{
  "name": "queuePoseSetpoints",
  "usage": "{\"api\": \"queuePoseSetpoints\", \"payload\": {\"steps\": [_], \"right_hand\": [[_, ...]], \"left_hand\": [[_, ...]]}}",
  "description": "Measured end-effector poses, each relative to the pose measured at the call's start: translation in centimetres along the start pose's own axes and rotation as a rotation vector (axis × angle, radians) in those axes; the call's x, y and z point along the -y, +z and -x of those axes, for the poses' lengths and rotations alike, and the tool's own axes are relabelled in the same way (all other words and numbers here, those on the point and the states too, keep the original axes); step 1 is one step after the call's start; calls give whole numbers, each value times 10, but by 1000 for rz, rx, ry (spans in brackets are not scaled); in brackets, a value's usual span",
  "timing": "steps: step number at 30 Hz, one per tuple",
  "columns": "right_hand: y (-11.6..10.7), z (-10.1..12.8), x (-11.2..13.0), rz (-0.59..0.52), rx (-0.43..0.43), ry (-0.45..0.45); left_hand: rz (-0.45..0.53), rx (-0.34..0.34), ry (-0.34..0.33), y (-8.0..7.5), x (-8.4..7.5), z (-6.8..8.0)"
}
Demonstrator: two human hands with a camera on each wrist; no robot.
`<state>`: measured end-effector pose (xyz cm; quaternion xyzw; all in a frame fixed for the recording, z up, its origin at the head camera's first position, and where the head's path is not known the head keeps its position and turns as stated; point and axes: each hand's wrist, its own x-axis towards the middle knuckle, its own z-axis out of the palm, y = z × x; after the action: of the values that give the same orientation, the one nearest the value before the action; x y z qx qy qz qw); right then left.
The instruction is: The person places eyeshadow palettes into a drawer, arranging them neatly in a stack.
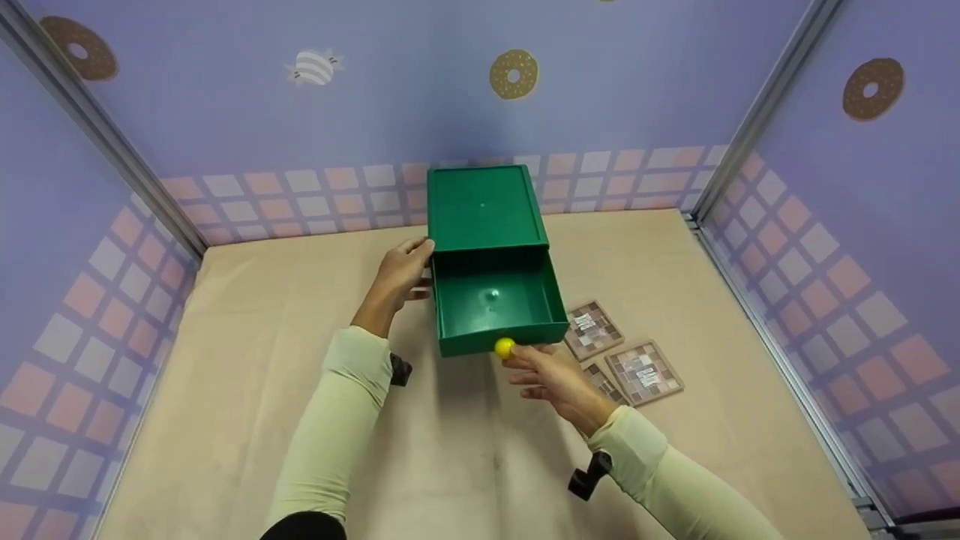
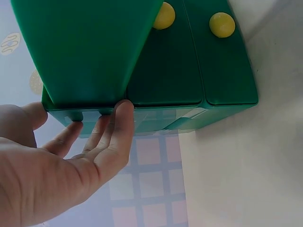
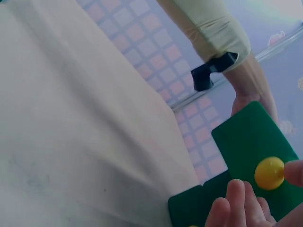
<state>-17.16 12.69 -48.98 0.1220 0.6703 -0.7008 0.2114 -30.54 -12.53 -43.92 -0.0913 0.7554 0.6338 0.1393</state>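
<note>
A green drawer cabinet (image 1: 484, 206) stands against the back wall with its top drawer (image 1: 465, 343) pulled far out; the drawer's inside looks bare. On the drawer's front is a round yellow knob (image 1: 504, 347). My right hand (image 1: 555, 375) pinches that knob, the thumb (image 3: 294, 173) against its side and the other fingers spread below. At the cabinet's left side, my left hand (image 1: 397, 277) rests its extended fingers (image 2: 122, 125) along the side wall. Below the open drawer, the left wrist view shows two closed drawers with yellow knobs (image 2: 222, 24).
Several square mosaic coasters (image 1: 645, 371) lie on the cloth-covered table (image 1: 262, 360) to the right of the drawer, one partly behind my right hand. Patterned walls (image 1: 420, 90) enclose the back and both sides, with metal posts (image 1: 765, 105) at the corners.
</note>
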Motion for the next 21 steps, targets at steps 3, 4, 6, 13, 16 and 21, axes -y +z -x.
{"api": "queuePoseSetpoints", "payload": {"steps": [3, 4, 6, 13, 16, 21], "right_hand": [[-10, -2, -2, 49, 5, 13], [-14, -3, -3, 73, 0, 11], [-23, -5, -7, 140, -19, -7], [-61, -17, -34, 525, -178, -122], [-75, -21, -48, 718, -222, -153], [-88, -18, -66, 1042, -253, -146]], "left_hand": [[10, -2, 5, -1, -1, 0], [13, -2, 5, -1, -2, 0], [6, -1, 5, -1, -2, -1], [8, 12, -8, -1, -1, 0], [7, 14, -16, -1, -1, 0], [-3, 15, -11, 0, -1, 0]]}}
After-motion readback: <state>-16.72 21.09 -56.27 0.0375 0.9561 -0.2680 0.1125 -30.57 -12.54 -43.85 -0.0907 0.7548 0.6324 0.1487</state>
